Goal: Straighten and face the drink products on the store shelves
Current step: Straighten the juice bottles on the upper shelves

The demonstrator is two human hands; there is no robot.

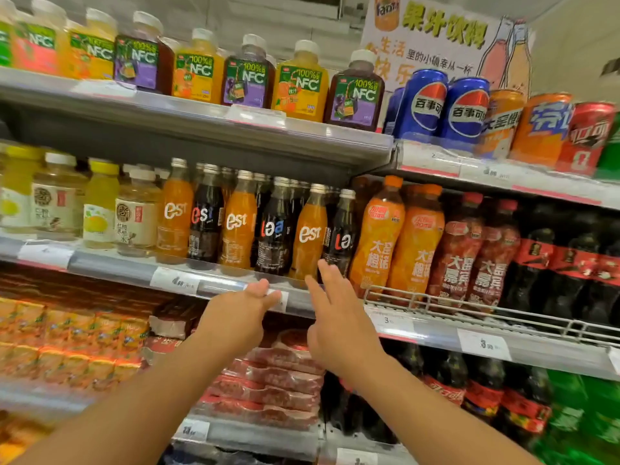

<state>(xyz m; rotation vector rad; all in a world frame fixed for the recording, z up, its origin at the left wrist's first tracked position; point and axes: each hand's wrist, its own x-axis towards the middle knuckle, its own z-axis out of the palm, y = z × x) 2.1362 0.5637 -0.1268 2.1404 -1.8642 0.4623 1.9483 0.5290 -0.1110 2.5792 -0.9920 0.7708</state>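
On the middle shelf, est bottles stand in a row, orange and dark by turns; two dark ones show their logo turned sideways. In front of the shelf edge both hands are raised, holding nothing. The left hand has loosely bent fingers near a price tag; the right hand is spread, fingertips just before a dark bottle.

Shop: drink shelves w/ price tags
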